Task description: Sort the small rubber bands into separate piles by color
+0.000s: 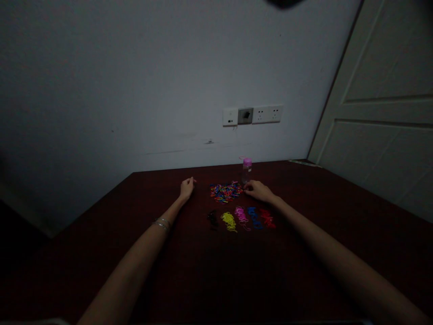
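Observation:
A mixed heap of small coloured elastic bands (226, 192) lies in the middle of the table. At its right edge my right hand (259, 190) rests low, thumb and forefinger drawn together among the outermost bands; what they pinch, if anything, is too small to tell. My left hand (187, 188) lies curled on the table, left of the heap and apart from it, its inside hidden. Nearer to me is a row of single-colour piles: black bands (213, 218), yellow bands (229, 221), pink bands (241, 215), blue bands (254, 217) and red bands (267, 218).
Behind my right hand stands a clear bottle (246, 174) with a pink cap. The dark red table (203, 262) meets a pale wall (169, 90) bearing sockets (267, 114). A panelled white door (382, 99) is at the right. The room is dim.

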`<action>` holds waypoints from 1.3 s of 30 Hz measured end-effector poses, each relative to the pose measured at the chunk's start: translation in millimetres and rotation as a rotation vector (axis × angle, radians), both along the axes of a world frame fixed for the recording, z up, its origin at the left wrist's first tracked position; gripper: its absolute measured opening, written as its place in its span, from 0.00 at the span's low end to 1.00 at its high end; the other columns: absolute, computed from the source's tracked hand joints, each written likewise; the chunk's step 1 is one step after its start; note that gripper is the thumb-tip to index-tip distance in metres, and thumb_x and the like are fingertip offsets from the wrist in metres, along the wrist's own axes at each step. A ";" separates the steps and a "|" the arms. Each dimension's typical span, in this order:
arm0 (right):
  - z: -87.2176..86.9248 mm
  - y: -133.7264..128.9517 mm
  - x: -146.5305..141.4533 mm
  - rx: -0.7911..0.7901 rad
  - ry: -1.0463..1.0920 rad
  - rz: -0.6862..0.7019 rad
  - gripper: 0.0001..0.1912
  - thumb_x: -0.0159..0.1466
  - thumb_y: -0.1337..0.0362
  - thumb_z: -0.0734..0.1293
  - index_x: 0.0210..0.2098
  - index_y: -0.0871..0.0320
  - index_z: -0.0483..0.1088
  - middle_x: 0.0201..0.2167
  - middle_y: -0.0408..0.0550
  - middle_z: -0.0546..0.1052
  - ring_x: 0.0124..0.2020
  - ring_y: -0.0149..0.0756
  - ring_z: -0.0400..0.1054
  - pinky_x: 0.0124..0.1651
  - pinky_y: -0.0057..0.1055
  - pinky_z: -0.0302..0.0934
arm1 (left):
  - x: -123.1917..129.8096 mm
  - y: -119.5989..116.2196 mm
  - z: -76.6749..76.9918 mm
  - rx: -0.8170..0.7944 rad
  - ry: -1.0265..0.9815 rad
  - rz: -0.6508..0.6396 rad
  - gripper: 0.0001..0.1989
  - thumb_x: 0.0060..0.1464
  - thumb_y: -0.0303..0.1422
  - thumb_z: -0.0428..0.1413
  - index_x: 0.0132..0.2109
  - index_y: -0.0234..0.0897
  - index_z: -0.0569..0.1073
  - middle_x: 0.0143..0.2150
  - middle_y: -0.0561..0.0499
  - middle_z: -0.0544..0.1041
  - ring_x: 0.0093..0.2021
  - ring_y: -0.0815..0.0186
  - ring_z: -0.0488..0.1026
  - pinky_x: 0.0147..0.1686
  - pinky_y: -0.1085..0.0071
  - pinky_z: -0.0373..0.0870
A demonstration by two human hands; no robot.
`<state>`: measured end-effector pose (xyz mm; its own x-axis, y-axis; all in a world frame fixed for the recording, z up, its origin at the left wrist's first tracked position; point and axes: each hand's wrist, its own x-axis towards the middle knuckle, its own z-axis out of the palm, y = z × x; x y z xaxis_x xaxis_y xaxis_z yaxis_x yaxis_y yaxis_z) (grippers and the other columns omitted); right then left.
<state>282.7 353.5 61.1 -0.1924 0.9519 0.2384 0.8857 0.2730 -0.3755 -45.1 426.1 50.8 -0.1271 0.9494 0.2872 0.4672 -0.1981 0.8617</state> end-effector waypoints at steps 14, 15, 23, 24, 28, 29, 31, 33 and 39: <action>-0.9 -8.2 -5.6 0.070 -0.050 -0.038 0.06 0.58 0.64 0.61 0.31 0.56 0.69 0.37 0.47 0.70 0.36 0.34 0.65 0.31 0.25 0.53 | -1.7 -0.6 -3.1 -0.003 0.004 -0.007 0.20 0.51 0.41 0.41 0.30 0.31 0.70 0.15 0.55 0.61 0.16 0.72 0.58 0.19 0.76 0.54; -1.5 -8.4 -5.3 0.075 -0.054 -0.036 0.06 0.58 0.64 0.60 0.31 0.56 0.68 0.38 0.47 0.69 0.36 0.34 0.64 0.31 0.25 0.53 | -1.7 -0.9 -3.2 0.002 0.007 -0.012 0.19 0.51 0.41 0.41 0.30 0.31 0.70 0.15 0.55 0.61 0.16 0.72 0.58 0.19 0.76 0.54; -0.7 -6.0 0.2 0.131 0.002 -0.030 0.06 0.59 0.65 0.58 0.31 0.57 0.65 0.38 0.48 0.67 0.36 0.33 0.64 0.35 0.26 0.56 | -0.9 -3.1 -2.1 0.016 0.014 -0.014 0.19 0.51 0.39 0.41 0.30 0.31 0.71 0.15 0.56 0.60 0.16 0.72 0.58 0.19 0.77 0.53; 0.4 -5.5 0.6 0.142 0.013 -0.032 0.06 0.59 0.65 0.58 0.31 0.57 0.65 0.37 0.48 0.67 0.36 0.33 0.63 0.36 0.26 0.56 | -0.6 -3.7 -1.5 0.016 0.012 -0.013 0.18 0.51 0.39 0.41 0.30 0.31 0.71 0.15 0.56 0.61 0.16 0.72 0.58 0.19 0.77 0.53; 6.7 -4.0 -0.4 0.193 0.081 -0.031 0.06 0.59 0.63 0.59 0.31 0.57 0.66 0.37 0.48 0.68 0.36 0.33 0.63 0.37 0.27 0.56 | 0.5 -5.3 -0.2 0.013 0.013 0.000 0.19 0.52 0.39 0.41 0.30 0.31 0.71 0.15 0.55 0.61 0.17 0.72 0.58 0.19 0.76 0.54; 8.7 -3.8 -1.3 0.210 0.108 -0.028 0.06 0.58 0.63 0.59 0.31 0.57 0.66 0.37 0.48 0.68 0.36 0.33 0.63 0.38 0.27 0.56 | 0.6 -5.2 -0.3 0.014 0.014 0.001 0.19 0.52 0.39 0.41 0.30 0.31 0.71 0.15 0.55 0.61 0.17 0.72 0.58 0.19 0.76 0.54; 13.6 -3.7 -3.6 0.248 0.167 -0.019 0.06 0.58 0.64 0.59 0.31 0.58 0.66 0.36 0.48 0.68 0.35 0.33 0.63 0.38 0.27 0.56 | 0.3 -4.3 -1.2 0.020 0.015 0.001 0.19 0.52 0.39 0.41 0.31 0.31 0.71 0.15 0.55 0.61 0.17 0.72 0.59 0.20 0.76 0.54; 19.2 -4.2 -6.4 0.290 0.212 -0.001 0.06 0.57 0.64 0.59 0.31 0.59 0.66 0.35 0.48 0.68 0.35 0.33 0.63 0.37 0.27 0.57 | -0.5 -2.4 -2.9 0.027 0.022 0.001 0.19 0.52 0.39 0.41 0.31 0.31 0.72 0.15 0.55 0.61 0.17 0.72 0.59 0.20 0.76 0.54; 31.7 -13.3 -20.1 0.357 0.280 0.103 0.06 0.57 0.64 0.59 0.29 0.59 0.66 0.32 0.47 0.68 0.34 0.33 0.63 0.37 0.29 0.57 | -3.5 4.0 -8.7 0.050 0.033 0.001 0.18 0.50 0.37 0.42 0.30 0.31 0.72 0.15 0.55 0.62 0.16 0.72 0.58 0.20 0.76 0.54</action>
